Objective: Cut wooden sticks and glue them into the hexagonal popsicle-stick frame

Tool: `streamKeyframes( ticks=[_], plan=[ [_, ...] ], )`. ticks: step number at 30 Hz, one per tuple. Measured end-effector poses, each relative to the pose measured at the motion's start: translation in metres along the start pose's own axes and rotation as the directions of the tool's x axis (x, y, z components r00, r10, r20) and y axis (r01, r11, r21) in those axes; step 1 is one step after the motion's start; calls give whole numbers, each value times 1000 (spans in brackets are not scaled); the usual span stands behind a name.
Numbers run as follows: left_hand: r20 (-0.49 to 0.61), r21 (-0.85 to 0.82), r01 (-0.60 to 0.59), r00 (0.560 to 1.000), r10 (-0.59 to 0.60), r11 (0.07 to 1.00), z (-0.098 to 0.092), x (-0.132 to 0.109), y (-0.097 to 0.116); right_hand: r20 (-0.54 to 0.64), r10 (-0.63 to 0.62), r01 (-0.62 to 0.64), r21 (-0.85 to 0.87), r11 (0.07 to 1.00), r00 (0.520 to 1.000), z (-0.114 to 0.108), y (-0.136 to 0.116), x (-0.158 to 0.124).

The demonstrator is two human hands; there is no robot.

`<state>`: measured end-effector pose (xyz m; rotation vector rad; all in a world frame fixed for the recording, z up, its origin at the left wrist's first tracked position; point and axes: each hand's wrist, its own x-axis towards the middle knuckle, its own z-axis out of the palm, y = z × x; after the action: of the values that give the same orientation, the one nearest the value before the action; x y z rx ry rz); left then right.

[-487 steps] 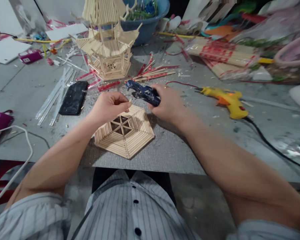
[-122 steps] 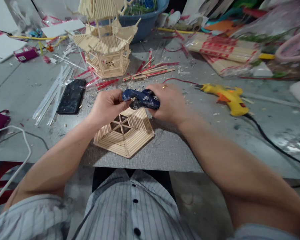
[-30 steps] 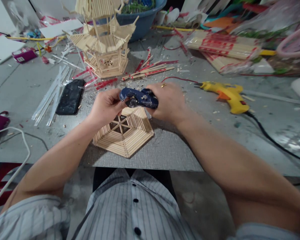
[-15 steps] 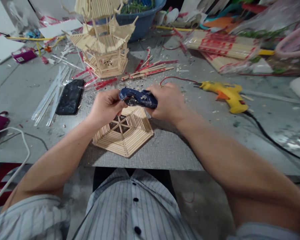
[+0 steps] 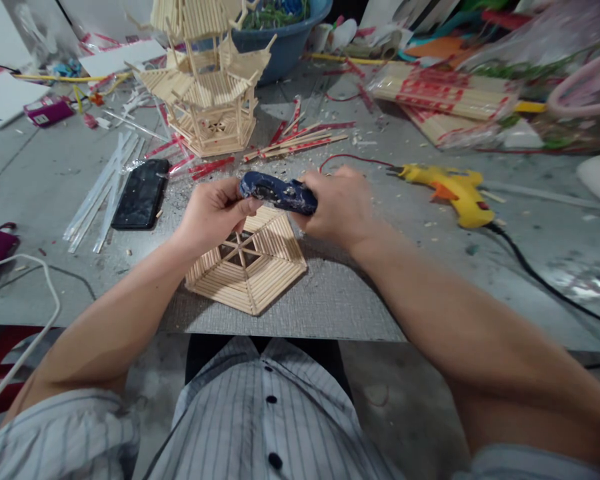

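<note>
My right hand is closed around a dark blue hand tool with whitish smears, its rounded head pointing left. It resembles a cutter, but its exact kind is unclear. My left hand pinches thumb against fingers at the tool's left end; whatever is in that pinch is hidden. Below both hands, a hexagonal panel of thin wooden sticks lies at the table's front edge, with spokes meeting in its open middle. Part of its far side is covered by my hands.
A stick pagoda model stands at the back, near a blue basin. A black phone and clear glue sticks lie left. Rightward are a yellow glue gun with a black cord and bagged sticks. Loose sticks lie behind my hands.
The blue tool has turned slightly in my right hand, and the gap at its head looks narrower. My left hand stays nearly in place. The stick panel has not moved.
</note>
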<state>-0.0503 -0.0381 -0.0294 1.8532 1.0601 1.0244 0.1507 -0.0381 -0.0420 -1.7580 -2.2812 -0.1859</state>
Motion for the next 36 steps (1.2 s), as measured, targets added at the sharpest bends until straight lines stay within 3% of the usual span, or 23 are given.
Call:
streamKeyframes(
  ticks=[4, 13, 18, 20, 23, 26, 31, 36],
  plan=[
    [25, -34, 38, 999, -37, 999, 0, 1, 2, -15, 39, -38, 65, 997, 999, 4, 7, 4],
    [12, -73, 46, 999, -45, 996, 1, 2, -5, -114, -103, 117, 130, 985, 988, 14, 13, 4],
    [63, -79, 119, 991, -114, 990, 0, 2, -2, -130, -55, 73, 140, 987, 990, 15, 17, 6],
    [136, -36, 209, 970, -203, 977, -3, 2, 1, -138, -7, 26, 137, 990, 990, 20, 22, 8],
    [330, 82, 326, 883, -334, 942, -8, 2, 4, -134, 55, -41, 101, 994, 989, 34, 30, 10],
    [455, 219, 310, 806, -378, 925, -11, 1, 6, -128, 72, -69, 29, 997, 989, 48, 37, 11],
    [428, 464, 154, 823, -373, 872, -8, 0, 13, -110, 45, -47, -19, 999, 993, 57, 41, 11],
    [396, 559, 162, 810, -433, 813, -2, -1, 15, -58, 49, -50, -10, 999, 997, 53, 40, 10]
  ],
)
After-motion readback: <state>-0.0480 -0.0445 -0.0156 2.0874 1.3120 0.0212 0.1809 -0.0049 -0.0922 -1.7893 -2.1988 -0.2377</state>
